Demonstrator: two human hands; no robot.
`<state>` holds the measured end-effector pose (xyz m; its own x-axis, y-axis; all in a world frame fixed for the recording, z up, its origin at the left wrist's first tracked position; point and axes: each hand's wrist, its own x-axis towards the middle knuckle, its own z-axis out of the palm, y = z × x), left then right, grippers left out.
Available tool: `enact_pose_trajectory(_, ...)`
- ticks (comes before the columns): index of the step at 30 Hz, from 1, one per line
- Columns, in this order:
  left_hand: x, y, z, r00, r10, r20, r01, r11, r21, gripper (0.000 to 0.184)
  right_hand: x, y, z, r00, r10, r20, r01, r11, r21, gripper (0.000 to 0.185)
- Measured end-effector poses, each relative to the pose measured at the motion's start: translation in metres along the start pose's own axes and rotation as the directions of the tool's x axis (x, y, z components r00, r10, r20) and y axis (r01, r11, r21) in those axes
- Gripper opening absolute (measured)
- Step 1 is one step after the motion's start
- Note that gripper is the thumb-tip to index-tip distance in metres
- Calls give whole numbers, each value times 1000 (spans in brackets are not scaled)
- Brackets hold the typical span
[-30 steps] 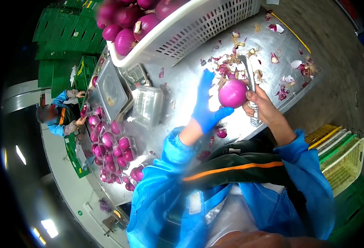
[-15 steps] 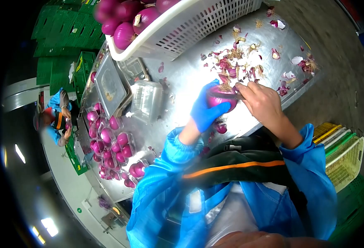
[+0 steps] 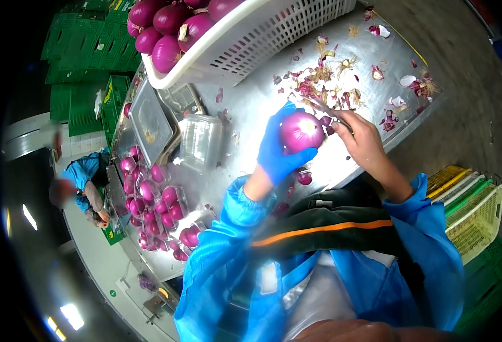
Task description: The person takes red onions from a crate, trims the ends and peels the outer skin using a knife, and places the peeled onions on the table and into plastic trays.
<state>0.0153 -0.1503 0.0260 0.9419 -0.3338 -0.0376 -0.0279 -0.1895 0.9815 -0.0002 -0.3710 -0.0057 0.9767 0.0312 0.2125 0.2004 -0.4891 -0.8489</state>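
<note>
My left hand [image 3: 275,155], in its blue glove, is clamped on a big purple onion [image 3: 302,134]. My fingers go round the far side and my thumb is on the near side, I think so it can't roll away. The onion is right in front of me, over the metal table [image 3: 252,105], with its pale spot facing up where I can see it well. My right hand [image 3: 366,141] is bare and closed on a knife [image 3: 321,105]. The blade is thin and blurry, and it points in past the onion's top side, so it is close but not aimed at my glove. Little dark bits of skin [image 3: 325,121] are between the onion and my right hand; I can't tell if I'm pinching them. Dry peels and roots [image 3: 307,89] lie just past the onion, maybe so they fall near the knife but not on my lap. The white basket [image 3: 205,58] full of onions is near the far edge, maybe to leave me elbow room. The clear box [image 3: 198,142] is to my left, next to the scale [image 3: 150,122].
</note>
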Motion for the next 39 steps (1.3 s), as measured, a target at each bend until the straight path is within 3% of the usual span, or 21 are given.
enact_pose_trajectory(1,-1,-1,-1,999,34,16,-35,999,31,83,2,-9,-3,983,141,118,-154,981,118,30)
enact_pose_trajectory(4,-8,-6,-14,1000,17,19,-20,987,161,79,0,2,7,951,229,209,-289,898,331,28)
enact_pose_trajectory(6,-18,-13,-35,1000,19,0,-18,968,251,80,-8,14,12,922,307,236,-368,884,289,26)
enact_pose_trajectory(9,-44,-26,-72,989,-138,-56,149,925,349,85,-33,46,30,866,418,276,-471,866,168,22)
enact_pose_trajectory(12,-74,-47,-96,986,-157,-64,167,845,508,86,-45,50,47,908,343,242,-382,913,143,22)
enact_pose_trajectory(16,-87,-57,-90,960,-281,6,254,876,410,91,-39,24,48,826,387,410,-459,884,90,31)
enact_pose_trajectory(17,-86,-47,-85,971,-226,71,180,900,397,87,-38,20,49,821,381,426,-468,876,118,32)
enact_pose_trajectory(20,-84,-48,-79,998,20,67,-53,844,533,56,-44,27,58,799,456,392,-545,825,153,30)
enact_pose_trajectory(21,-84,-45,-79,996,65,68,-93,783,615,56,-46,32,61,817,455,355,-511,856,80,29)
enact_pose_trajectory(24,-81,-64,-98,988,98,120,-155,656,739,63,-61,33,61,762,511,398,-598,792,128,29)
enact_pose_trajectory(25,-75,-66,-99,995,-55,-81,94,771,630,54,-66,30,63,782,479,398,-565,815,131,30)
enact_pose_trajectory(29,-60,-124,-102,980,-182,-76,196,943,268,43,-88,42,93,768,522,371,-604,782,152,32)
enact_pose_trajectory(31,-50,-126,-99,974,-216,-73,226,955,190,36,-84,30,98,741,549,386,-642,748,168,30)
enact_pose_trajectory(33,-47,-134,-100,975,-209,-82,222,954,203,30,-76,15,103,768,549,330,-631,737,242,26)
enact_pose_trajectory(35,-56,-178,-103,994,7,-112,9,990,139,26,-62,1,95,736,564,374,-672,671,312,25)
enact_pose_trajectory(36,-62,-173,-109,989,-9,-150,21,997,79,25,-55,-7,92,746,547,380,-662,673,330,24)
enact_pose_trajectory(37,-69,-156,-117,978,-60,-201,57,998,-23,24,-48,-14,91,781,499,376,-619,699,358,25)
enact_pose_trajectory(39,-81,-108,-140,889,-363,-281,256,900,-353,22,-37,-27,93,836,409,367,-540,730,418,27)
